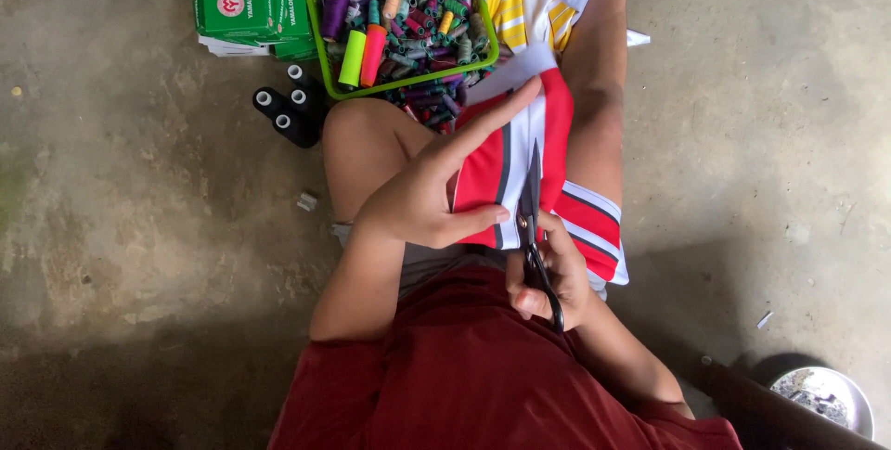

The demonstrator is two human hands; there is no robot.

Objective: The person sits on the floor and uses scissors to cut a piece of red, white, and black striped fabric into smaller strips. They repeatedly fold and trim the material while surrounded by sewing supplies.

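You sat on the concrete floor (139, 227) with a red, white and grey striped fabric piece (520, 148) lifted over your lap. Your left hand (422, 195) pinched its left edge, thumb underneath and forefinger stretched along the cloth toward the far end, so that grip was closed on the fabric. Your right hand (548, 278) was closed through the handles of the black scissors (533, 227), whose blades pointed away from you up the grey stripe; I could not tell how wide the blades stood.

The risk, as I judged it, lay in how near your left thumb sat to the blades: a slip of the cloth could have drawn it into the cut. The fabric hung unsupported, so slack might have let the cut wander off the stripe. Your bare knee lay just beneath the blade tips. The green basket of thread spools (399, 19), far and left, stood near enough for a swinging elbow to tip.
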